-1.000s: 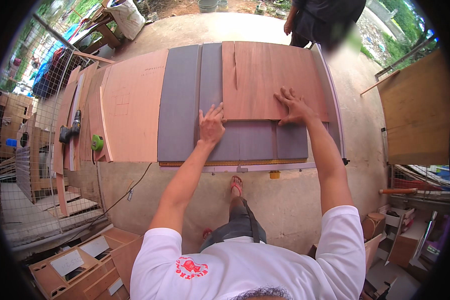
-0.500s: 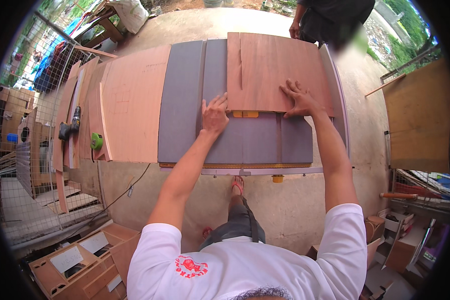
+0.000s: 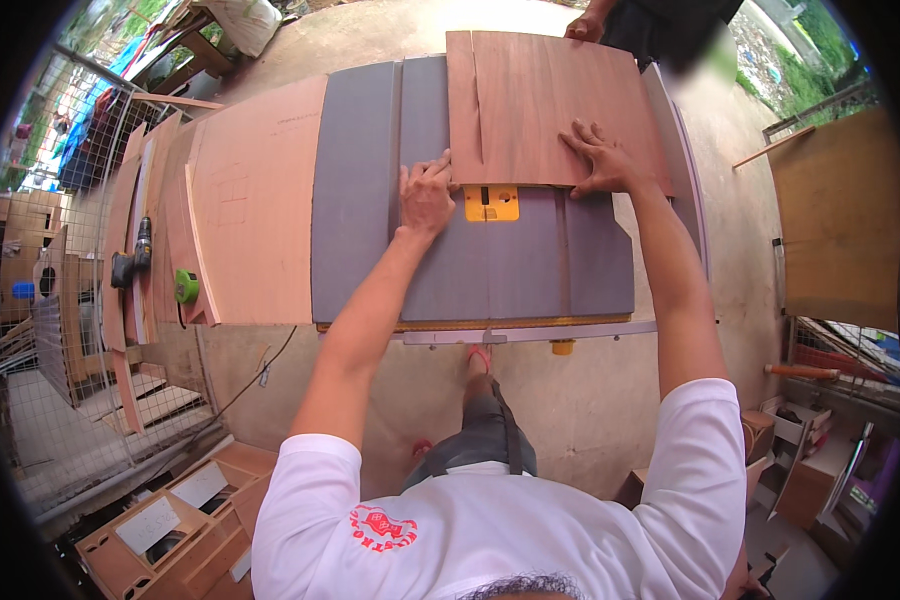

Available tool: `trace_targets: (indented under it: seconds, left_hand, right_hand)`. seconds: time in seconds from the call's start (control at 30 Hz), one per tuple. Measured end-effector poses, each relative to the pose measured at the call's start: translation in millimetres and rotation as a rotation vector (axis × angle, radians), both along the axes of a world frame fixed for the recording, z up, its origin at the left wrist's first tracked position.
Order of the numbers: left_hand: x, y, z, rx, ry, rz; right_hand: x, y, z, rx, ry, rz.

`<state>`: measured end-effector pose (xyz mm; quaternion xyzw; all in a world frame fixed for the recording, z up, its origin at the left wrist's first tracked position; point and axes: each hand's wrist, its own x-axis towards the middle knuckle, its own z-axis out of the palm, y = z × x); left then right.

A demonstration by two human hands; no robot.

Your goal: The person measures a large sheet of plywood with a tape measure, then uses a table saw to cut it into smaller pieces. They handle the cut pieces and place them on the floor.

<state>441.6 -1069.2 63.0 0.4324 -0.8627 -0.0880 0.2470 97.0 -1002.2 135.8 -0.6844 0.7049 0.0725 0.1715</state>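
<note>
A reddish-brown plywood sheet (image 3: 540, 100) lies on the grey top of a table saw (image 3: 365, 200). Along its left side runs a narrow dark slit, with a thin strip left of it. My right hand (image 3: 605, 165) rests on the sheet near its close right corner, fingers spread flat. At the near left corner, my left hand (image 3: 427, 197) lies on the saw top, fingers stretched forward against the sheet's left edge. The yellow throat plate (image 3: 493, 204) shows just in front of the sheet's near edge; no blade is visible. A pale rip fence (image 3: 682, 170) stands along the right side.
Another person's hand (image 3: 585, 28) is at the sheet's far edge. Left of the saw, a light plywood panel (image 3: 255, 200) carries a green tape measure (image 3: 186, 286) nearby, with a cordless drill (image 3: 133, 257) beside it. Wooden drawer frames (image 3: 170, 520) stand lower left; a cable crosses the floor.
The plywood sheet has slid away from me, and both hands went with it. More of the yellow throat plate is uncovered. The other person's hand has come to the sheet's far edge.
</note>
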Motion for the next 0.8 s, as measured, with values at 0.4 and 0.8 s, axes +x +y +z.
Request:
trace_targets:
  seconds: [0.4, 0.8]
  left_hand:
    - [-5.2, -18.4, -7.2, -0.010, -0.020, 0.017]
    - [-7.3, -31.2, -6.2, -0.021, -0.005, 0.006]
  right_hand:
    - [-11.9, -20.7, -8.9, -0.033, -0.009, 0.015]
    - [-22.7, -31.6, -13.2, -0.037, -0.034, 0.037]
